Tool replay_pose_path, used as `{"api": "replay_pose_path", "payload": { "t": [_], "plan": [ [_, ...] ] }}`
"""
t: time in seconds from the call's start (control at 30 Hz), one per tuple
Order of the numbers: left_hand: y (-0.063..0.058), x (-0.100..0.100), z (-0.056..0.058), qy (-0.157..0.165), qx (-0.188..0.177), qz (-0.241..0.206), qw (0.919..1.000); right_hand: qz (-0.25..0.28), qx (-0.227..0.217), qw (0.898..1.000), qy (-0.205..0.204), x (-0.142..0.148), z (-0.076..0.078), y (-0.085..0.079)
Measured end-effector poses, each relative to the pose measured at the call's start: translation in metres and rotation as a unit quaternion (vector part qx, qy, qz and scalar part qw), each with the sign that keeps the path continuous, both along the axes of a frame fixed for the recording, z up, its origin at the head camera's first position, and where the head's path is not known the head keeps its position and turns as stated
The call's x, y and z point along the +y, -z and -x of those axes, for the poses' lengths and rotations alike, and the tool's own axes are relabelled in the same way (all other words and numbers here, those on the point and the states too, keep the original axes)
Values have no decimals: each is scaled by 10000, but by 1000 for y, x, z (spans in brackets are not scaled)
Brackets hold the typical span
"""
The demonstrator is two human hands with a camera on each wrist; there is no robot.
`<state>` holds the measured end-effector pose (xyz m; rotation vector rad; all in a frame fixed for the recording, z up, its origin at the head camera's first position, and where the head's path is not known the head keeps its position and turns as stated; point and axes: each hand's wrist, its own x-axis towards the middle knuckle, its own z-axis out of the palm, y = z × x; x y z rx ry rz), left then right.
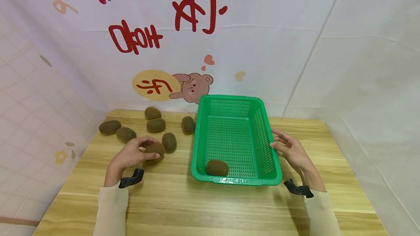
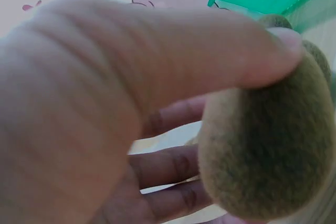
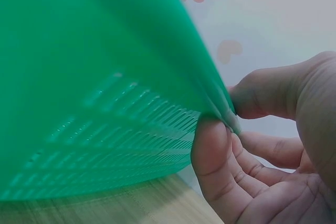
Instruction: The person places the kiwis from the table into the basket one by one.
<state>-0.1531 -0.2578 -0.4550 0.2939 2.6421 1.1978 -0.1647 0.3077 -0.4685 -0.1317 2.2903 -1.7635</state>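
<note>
My left hand grips a brown fuzzy kiwi between thumb and fingers. In the left wrist view the thumb lies across the top of that kiwi, with fingers behind it. Another kiwi lies just beyond it on the table. On the right side of the green plastic basket, my right hand pinches the rim. The right wrist view shows the thumb on one side of the basket's edge and fingertips on the other. One kiwi lies inside the basket, in its near left corner.
Several more kiwis lie on the wooden table left of the basket, among them one kiwi close to its left wall and another kiwi at the far left. A white printed cloth hangs behind the table and along its sides.
</note>
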Motion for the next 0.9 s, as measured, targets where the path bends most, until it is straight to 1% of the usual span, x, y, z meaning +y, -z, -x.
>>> {"api": "replay_pose_path", "payload": {
  "t": [0.23,0.43,0.57,0.7,0.9],
  "plan": [
    [-8,6,-3,-310,296,-8,9991,-78,-15,10000,-7,-1,0,0],
    [-9,14,-1,-610,558,-196,9964,-127,23,9999,6,0,0,0],
    [-9,23,0,-774,721,-427,9935,-69,55,10000,1,1,-1,1],
    [-10,32,1,-978,904,-762,9882,-49,57,10000,-20,1,0,1],
    [-8,43,5,-1274,1088,-1473,9748,-9,10,10000,-21,0,1,1]
  ]
}}
